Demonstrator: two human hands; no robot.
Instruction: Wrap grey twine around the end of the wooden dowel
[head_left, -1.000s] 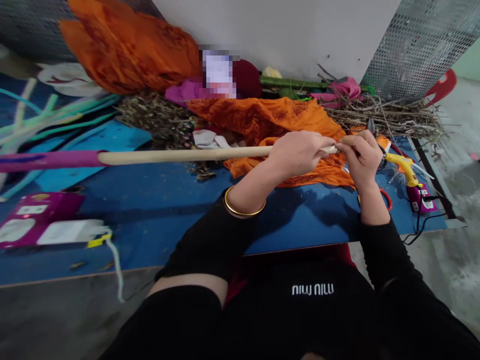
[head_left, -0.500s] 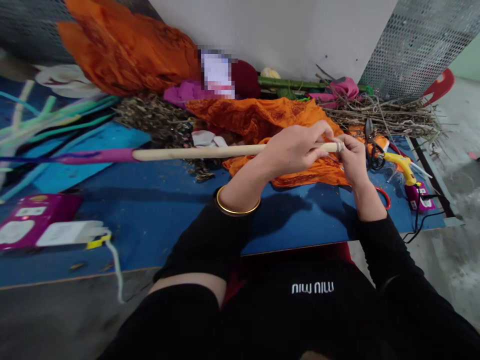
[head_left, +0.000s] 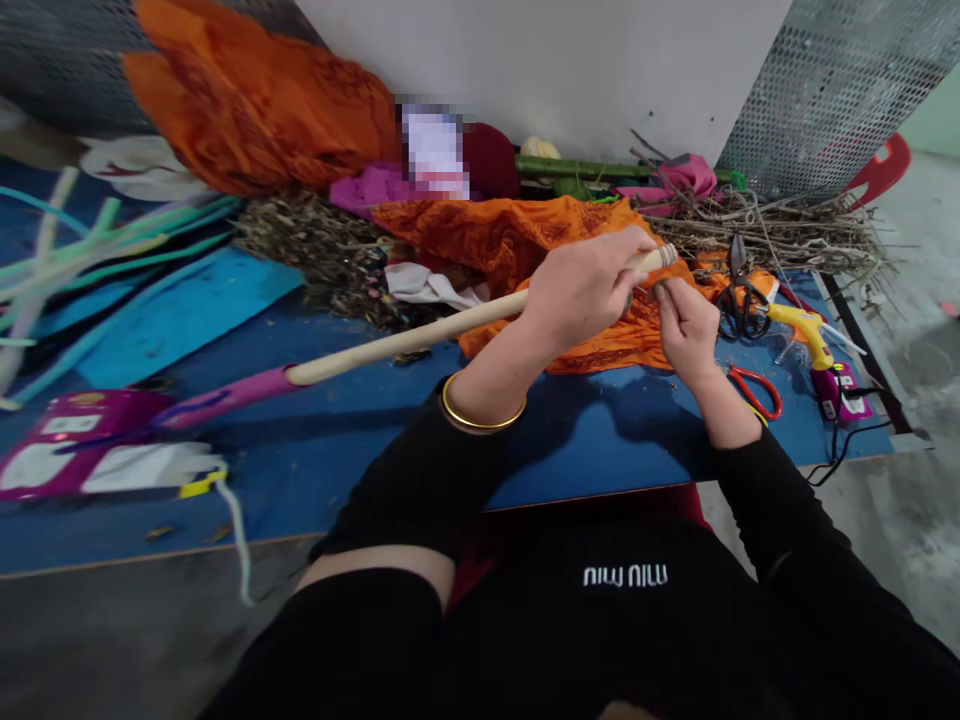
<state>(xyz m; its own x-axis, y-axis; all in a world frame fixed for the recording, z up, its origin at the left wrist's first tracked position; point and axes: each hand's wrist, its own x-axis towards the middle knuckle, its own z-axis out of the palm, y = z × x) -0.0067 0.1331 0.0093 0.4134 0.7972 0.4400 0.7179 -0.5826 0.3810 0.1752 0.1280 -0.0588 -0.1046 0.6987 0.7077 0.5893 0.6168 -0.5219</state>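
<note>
Head view: a pale stick (head_left: 405, 342) held aslant above the blue surface (head_left: 352, 450).
The left hand (head_left: 581, 280) has its fingers closed round the stick near its far right end, over orange cloth (head_left: 517, 235); a pink sleeve (head_left: 232, 393) covers the near left part. The right hand (head_left: 691, 322) presses its fingers together just beside the tip; whether they pinch anything, I cannot tell.

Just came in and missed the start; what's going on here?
A person's left hand holds a pale stick slanting over a blue table. The right hand is curled near its tip; whether it grips anything is unclear. Purple wrapping covers the stick's other end. Scissors and a yellow glue gun lie at right.
</note>
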